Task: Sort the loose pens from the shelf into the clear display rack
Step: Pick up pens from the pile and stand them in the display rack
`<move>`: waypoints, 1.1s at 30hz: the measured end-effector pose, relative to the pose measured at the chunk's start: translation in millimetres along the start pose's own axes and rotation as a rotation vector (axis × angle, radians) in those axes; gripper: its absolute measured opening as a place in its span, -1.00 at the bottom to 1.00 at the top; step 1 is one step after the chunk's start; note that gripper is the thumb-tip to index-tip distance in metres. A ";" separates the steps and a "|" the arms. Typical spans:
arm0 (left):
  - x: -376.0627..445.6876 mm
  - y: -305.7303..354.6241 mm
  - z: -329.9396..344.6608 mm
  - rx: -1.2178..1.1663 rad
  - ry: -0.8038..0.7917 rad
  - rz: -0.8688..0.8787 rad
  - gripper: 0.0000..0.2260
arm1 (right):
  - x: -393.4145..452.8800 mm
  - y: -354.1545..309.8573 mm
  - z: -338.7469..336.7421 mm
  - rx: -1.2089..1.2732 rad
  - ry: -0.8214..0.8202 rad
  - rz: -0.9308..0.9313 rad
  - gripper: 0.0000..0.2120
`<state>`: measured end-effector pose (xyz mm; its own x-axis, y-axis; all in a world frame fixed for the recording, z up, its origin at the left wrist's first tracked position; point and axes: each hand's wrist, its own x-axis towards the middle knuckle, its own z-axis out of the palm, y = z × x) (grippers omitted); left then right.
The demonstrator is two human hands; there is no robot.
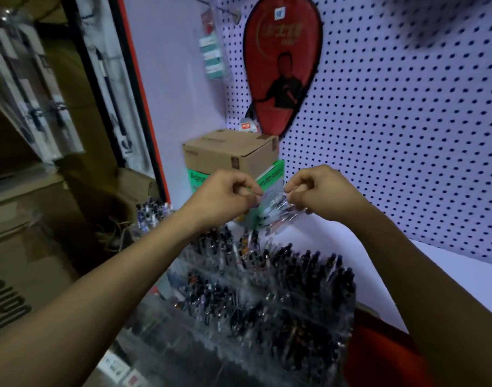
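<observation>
Pens [278, 212] sit in a clear packet held above the rack [267, 297], which is already crowded with dark pens. We find the left hand [225, 196] and right hand [323, 192] each pinching a top corner of the packet, fingers curled tight. We judge the step to be opening it; next, pull the edges apart without spilling.

Too blurry to count the pens [278, 210] in the clear bag [267, 208] pinched between both hands. Fingertips of the left hand [225, 196] and right hand [323, 191] curled out of sight. Pens in the clear display rack [267, 297] smeared into dark streaks. Both arms cut off by the bottom edge.
</observation>
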<state>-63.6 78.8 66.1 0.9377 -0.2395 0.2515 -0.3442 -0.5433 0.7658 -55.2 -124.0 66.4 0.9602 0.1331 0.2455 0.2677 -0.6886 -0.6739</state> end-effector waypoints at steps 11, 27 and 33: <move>106.8 -19.2 82.6 0.801 -0.433 -0.017 -0.84 | 33.3 126.4 49.0 -0.207 -0.062 0.085 -0.75; 130.3 -46.0 119.2 0.805 -0.292 -0.038 -0.77 | 33.1 157.6 70.0 -0.159 0.125 0.070 -0.69; 132.1 -46.1 113.0 0.603 -0.105 -0.024 -0.82 | 38.9 141.6 68.5 -0.389 -0.077 -0.005 -0.51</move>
<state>70.9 -18.7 -2.9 0.9464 -0.2829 0.1557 -0.3178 -0.9017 0.2931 25.5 -167.5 -67.2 0.9662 0.1797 0.1849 0.2361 -0.9048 -0.3545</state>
